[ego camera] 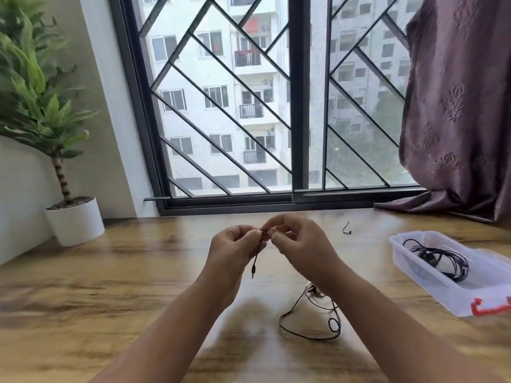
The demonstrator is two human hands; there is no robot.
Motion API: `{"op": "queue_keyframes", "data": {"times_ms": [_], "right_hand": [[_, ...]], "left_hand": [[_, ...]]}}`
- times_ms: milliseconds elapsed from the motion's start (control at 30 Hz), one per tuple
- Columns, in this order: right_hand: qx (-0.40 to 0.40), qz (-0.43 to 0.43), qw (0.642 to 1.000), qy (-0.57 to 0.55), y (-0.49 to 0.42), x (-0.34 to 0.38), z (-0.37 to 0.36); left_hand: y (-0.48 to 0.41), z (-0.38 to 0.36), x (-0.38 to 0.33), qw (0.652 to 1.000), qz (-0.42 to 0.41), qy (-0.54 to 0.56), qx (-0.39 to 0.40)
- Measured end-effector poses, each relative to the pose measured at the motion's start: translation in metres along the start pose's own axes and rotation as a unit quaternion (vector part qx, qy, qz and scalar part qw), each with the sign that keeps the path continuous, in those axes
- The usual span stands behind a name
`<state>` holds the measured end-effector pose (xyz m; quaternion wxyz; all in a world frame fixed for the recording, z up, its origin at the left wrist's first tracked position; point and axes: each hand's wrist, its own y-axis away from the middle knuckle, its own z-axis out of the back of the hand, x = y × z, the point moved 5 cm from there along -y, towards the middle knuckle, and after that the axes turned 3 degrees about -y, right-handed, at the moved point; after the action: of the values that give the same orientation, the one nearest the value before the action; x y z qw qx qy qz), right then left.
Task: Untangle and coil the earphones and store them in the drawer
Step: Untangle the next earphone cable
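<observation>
Setting: wooden desk (110,286) by window (298,106).
Hands: left hand (235,244) and right hand (301,244) each pinch a knot (264,231) in the earphones (313,290), twelve o'clock.
Cable (280,324): slack lies at five o'clock.
Advice: I would loosen gently, never yank.

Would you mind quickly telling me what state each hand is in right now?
Left hand: closed, pinching the earphone cable near its plug end.
Right hand: closed, pinching the same cable at the tangle.
</observation>
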<state>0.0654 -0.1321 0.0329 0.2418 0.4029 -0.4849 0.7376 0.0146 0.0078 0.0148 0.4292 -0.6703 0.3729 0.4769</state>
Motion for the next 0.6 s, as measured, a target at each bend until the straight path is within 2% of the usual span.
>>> {"op": "queue_keyframes", "data": {"times_ms": [100, 233, 333, 600], "right_hand": [[-0.014, 0.027, 0.999, 0.043, -0.002, 0.002, 0.001], [0.007, -0.079, 0.991, -0.104, -0.001, -0.009, -0.004], [0.032, -0.129, 0.978, -0.158, -0.001, -0.015, -0.008], [0.038, -0.12, 0.985, -0.116, 0.0, -0.01, -0.008]], "left_hand": [[0.0, -0.002, 0.001, 1.0, 0.005, 0.022, 0.001], [-0.001, 0.0, 0.0, 0.999, 0.01, 0.05, 0.004], [-0.001, 0.0, 0.0, 0.998, 0.016, 0.066, 0.004], [0.001, -0.001, -0.001, 0.999, 0.018, 0.043, 0.015]]}}
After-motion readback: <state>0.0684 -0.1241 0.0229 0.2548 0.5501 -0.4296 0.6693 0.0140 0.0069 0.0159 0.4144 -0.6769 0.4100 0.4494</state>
